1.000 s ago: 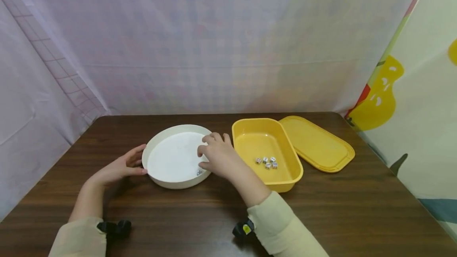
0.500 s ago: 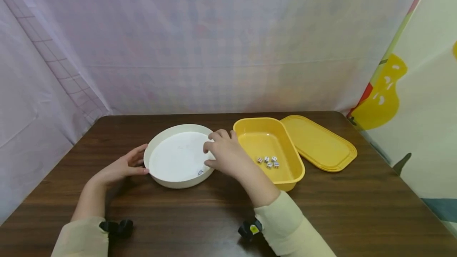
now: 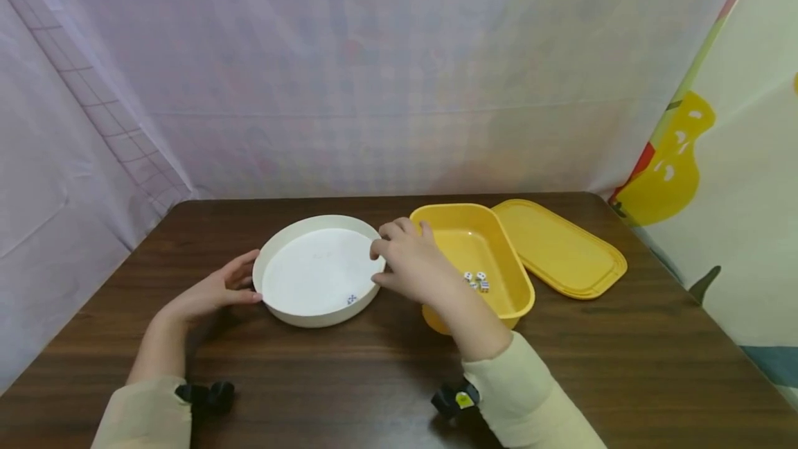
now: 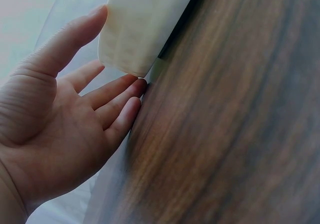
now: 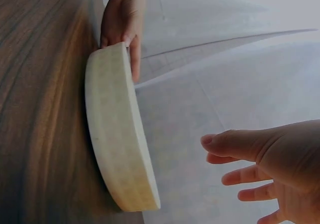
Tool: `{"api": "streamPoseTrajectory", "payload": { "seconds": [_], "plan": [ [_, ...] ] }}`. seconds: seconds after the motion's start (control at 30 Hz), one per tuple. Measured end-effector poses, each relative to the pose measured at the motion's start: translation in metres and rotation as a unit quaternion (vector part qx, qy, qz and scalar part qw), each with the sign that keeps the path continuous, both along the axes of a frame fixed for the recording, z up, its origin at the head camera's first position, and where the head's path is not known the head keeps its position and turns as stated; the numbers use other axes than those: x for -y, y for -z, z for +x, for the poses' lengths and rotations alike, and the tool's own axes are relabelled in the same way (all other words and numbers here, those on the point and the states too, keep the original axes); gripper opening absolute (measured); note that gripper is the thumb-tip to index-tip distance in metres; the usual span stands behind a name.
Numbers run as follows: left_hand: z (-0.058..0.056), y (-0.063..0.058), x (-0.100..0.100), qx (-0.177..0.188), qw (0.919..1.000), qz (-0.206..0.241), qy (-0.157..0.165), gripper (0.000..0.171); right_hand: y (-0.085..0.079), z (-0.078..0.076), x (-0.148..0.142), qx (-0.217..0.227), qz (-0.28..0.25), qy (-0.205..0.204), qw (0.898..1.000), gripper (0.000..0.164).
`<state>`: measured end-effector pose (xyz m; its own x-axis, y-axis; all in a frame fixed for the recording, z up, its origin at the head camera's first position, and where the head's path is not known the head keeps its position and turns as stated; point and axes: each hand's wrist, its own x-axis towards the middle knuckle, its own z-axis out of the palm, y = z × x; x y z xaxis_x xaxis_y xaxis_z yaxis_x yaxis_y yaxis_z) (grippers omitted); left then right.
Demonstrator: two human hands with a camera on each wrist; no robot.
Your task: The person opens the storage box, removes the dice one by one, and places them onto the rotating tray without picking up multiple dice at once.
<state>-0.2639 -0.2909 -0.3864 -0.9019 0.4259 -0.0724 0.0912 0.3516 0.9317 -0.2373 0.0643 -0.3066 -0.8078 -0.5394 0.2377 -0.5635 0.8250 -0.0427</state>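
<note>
Two hands seen: one white tray [image 3: 318, 272] is touched at left by left hand [image 3: 212, 294], fingers spread; right hand [image 3: 409, 262] held loosely spread near its right rim. Four dice [image 3: 481, 276] visible in one yellow bin [image 3: 476, 238], partly blocked by forearm [image 3: 470, 317]; tray dice [image 3: 352, 299] too blurred to count.

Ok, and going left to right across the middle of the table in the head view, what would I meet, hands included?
Left hand, round white dish, right hand, yellow box, yellow lid.
</note>
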Motion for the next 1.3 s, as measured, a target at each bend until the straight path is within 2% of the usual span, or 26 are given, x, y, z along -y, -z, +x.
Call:
{"api": "streamPoseTrajectory", "payload": {
  "seconds": [0.17, 0.43, 0.63, 0.83, 1.3],
  "plan": [
    [0.000, -0.001, -0.001, 0.004, 1.0000, -0.002, -0.005, 0.090, -0.006, 0.002, -0.002, 0.011, 0.000, 0.010, 1.000, 0.022],
    [-0.001, 0.000, -0.001, 0.011, 0.9999, -0.001, -0.010, 0.090, -0.008, 0.005, -0.013, 0.007, -0.004, 0.009, 1.000, 0.022],
    [-0.001, 0.001, -0.001, 0.011, 0.9999, -0.001, -0.011, 0.091, -0.010, 0.006, -0.025, 0.017, -0.002, 0.023, 1.000, 0.025],
    [0.000, 0.001, 0.000, 0.010, 0.9999, -0.003, -0.011, 0.091, -0.008, 0.005, -0.043, 0.010, -0.001, 0.036, 0.999, 0.023],
    [-0.001, 0.003, 0.001, 0.003, 1.0000, -0.004, -0.006, 0.091, -0.002, 0.002, -0.081, 0.037, 0.001, 0.057, 0.998, 0.024]
  ]
}}
